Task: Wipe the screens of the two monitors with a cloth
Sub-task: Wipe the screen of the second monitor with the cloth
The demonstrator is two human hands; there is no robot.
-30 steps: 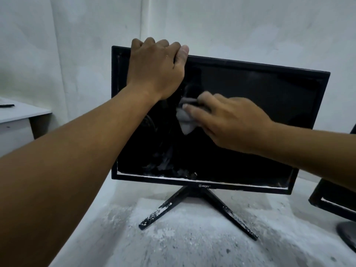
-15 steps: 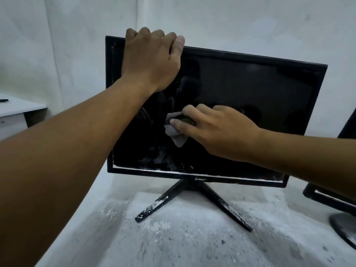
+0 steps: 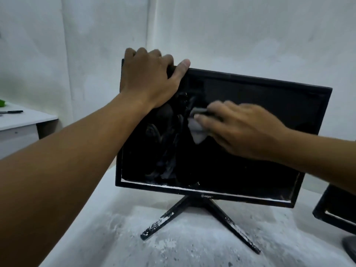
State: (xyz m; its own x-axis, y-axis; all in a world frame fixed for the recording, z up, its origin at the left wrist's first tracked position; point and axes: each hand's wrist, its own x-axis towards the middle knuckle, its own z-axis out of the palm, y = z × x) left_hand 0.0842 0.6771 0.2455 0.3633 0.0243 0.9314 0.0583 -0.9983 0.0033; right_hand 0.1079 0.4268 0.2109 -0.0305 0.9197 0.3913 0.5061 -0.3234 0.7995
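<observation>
A black monitor (image 3: 250, 170) stands on a V-shaped stand (image 3: 200, 214) on a dusty white surface. Its screen shows smears on the left half. My left hand (image 3: 152, 78) grips the monitor's top left corner, fingers curled over the upper edge. My right hand (image 3: 240, 130) holds a small grey cloth (image 3: 197, 130) against the middle of the screen; most of the cloth is hidden under my fingers. A second black monitor (image 3: 337, 211) shows only its lower left corner at the right edge.
The dusty white surface (image 3: 183, 245) under the monitors meets a white wall corner behind. A white desk (image 3: 21, 122) at the far left carries a black pen (image 3: 11, 112) and a green object (image 3: 2, 103).
My right hand with the cloth slid down and left on the screen, then back up and right. My left hand stayed on the top corner. The view tilted upward.
</observation>
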